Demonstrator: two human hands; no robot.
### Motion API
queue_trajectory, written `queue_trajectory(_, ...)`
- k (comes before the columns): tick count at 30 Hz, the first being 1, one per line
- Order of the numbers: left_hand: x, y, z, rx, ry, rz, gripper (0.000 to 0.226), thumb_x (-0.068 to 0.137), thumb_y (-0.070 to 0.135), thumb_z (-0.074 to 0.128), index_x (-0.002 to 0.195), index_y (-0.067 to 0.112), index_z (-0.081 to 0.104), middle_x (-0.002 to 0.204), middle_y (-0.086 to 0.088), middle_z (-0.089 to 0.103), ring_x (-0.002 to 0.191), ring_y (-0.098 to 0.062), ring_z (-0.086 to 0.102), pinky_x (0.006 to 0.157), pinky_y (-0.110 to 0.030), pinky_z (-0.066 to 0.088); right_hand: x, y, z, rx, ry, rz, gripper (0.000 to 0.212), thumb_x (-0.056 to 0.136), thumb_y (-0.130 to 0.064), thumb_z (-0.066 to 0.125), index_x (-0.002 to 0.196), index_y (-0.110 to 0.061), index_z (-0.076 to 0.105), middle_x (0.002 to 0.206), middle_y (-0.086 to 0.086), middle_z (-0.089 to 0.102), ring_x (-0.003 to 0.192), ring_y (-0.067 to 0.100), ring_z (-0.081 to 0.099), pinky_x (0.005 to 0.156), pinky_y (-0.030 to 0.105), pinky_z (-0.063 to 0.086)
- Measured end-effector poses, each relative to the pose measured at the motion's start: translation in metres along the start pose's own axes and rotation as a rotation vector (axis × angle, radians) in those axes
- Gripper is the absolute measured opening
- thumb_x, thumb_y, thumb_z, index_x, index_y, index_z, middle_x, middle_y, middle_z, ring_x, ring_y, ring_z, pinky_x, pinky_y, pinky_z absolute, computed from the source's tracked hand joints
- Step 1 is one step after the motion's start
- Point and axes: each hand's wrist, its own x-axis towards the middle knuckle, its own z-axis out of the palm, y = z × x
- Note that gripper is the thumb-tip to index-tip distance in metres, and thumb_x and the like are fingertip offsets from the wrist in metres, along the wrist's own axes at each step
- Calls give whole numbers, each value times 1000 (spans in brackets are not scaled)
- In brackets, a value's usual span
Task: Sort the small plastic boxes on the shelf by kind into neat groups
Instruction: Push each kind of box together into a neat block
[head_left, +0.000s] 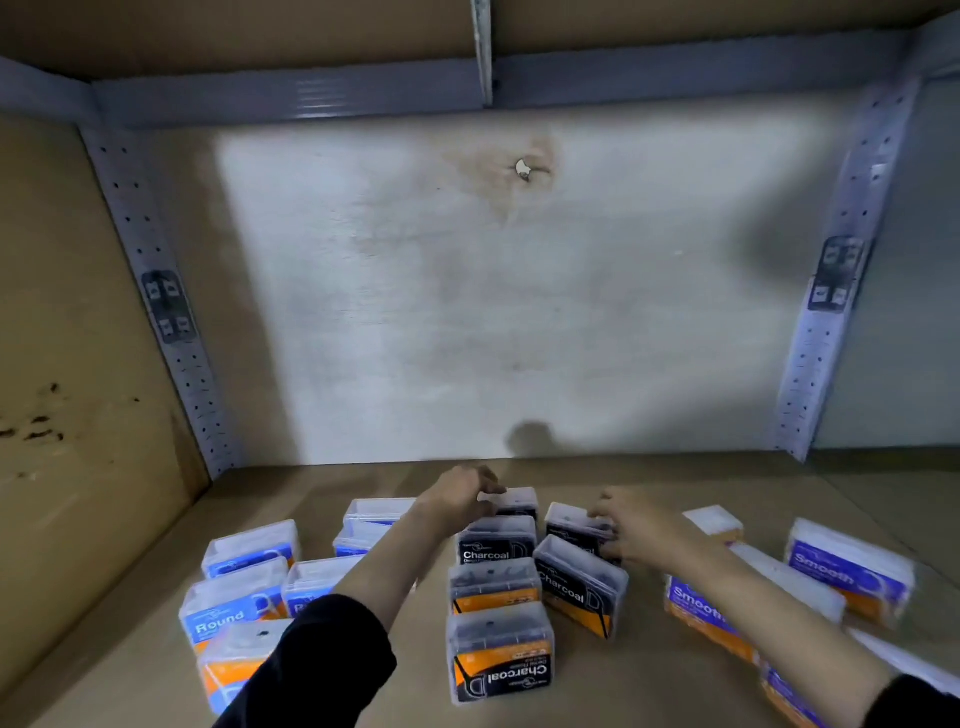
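You were in a stockroom, by the look of it: perforated metal uprights (166, 312) flanked the stained back wall (467, 286), and below that wall a cardboard-lined shelf board (130, 597) carried repeated labelled retail boxes (500, 660).

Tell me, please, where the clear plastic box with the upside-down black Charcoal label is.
Head view: the upside-down Charcoal box stands front and centre on the shelf, directly in front of another black Charcoal box.

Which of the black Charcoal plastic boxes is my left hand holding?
The rearmost black Charcoal box, at the back of the middle column: your left hand grips its top. Your right hand holds the neighbouring black box.
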Motion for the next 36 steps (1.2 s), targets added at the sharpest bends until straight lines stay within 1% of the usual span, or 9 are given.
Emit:
queue_trajectory(3,4,-3,2,35,-32,-4,35,91,14,54,125,8,59,136,-6,54,123,-21,51,96,-23,37,-1,-2,11,-2,32,7,33,87,-13,51,120,-5,53,124,10,49,111,25,50,90,34,41)
queue_trajectory(7,7,-9,-1,91,-95,38,36,92,16,53,128,10,56,139,-5,51,125,-21,49,98,-24,36,5,-4,14,29,102,46,23,90,-11,48,111,-4,55,119,12,52,106,25,51,75,27,34)
queue_trajectory(10,6,-12,-1,140,-106,79,37,94,15,51,131,11,53,142,-4,49,127,-21,49,100,-24,34,12,-5,13,25,127,65,23,90,-9,48,111,-4,56,118,12,53,107,24,51,73,24,30)
queue_trajectory(17,-3,-28,8,94,39,27,37,95,10,46,131,12,53,142,-4,50,128,-19,50,100,-16,32,24,-2,11,58,158,128,26,90,-8,47,112,-6,61,116,10,55,108,24,52,75,29,39)
queue_trajectory(20,-6,-37,8,58,95,-27,35,94,11,47,129,13,56,141,-3,52,130,-16,48,103,-14,30,30,-1,11,61,175,139,29,88,-5,48,112,-7,63,114,10,57,106,25,54,83,32,45)
queue_trajectory(25,-10,-42,11,-8,113,-60,34,92,6,50,125,10,59,137,-6,55,130,-14,49,106,-13,30,37,1,10,62,177,99,31,86,-5,50,112,-9,66,111,11,60,105,28,56,69,27,31)
queue_trajectory(28,-12,-42,12,-38,123,-63,33,92,5,51,123,8,61,135,-6,56,129,-14,50,105,-11,30,37,3,8,51,156,97,32,87,-9,53,117,-12,64,116,11,60,109,29,55,73,32,37)
queue_trajectory(32,-16,-39,12,-65,119,-41,31,91,5,52,120,8,63,133,-7,58,128,-12,51,104,-10,31,36,0,6,89,141,85,36,87,-11,56,122,-14,61,127,10,58,117,28,52,80,29,39)
queue_trajectory(36,-20,-35,11,-77,104,-9,31,91,3,51,119,7,63,133,-8,57,129,-11,50,102,-8,30,38,-3,6,87,141,48,36,87,-14,57,122,-16,60,123,9,59,114,27,54,71,22,27)
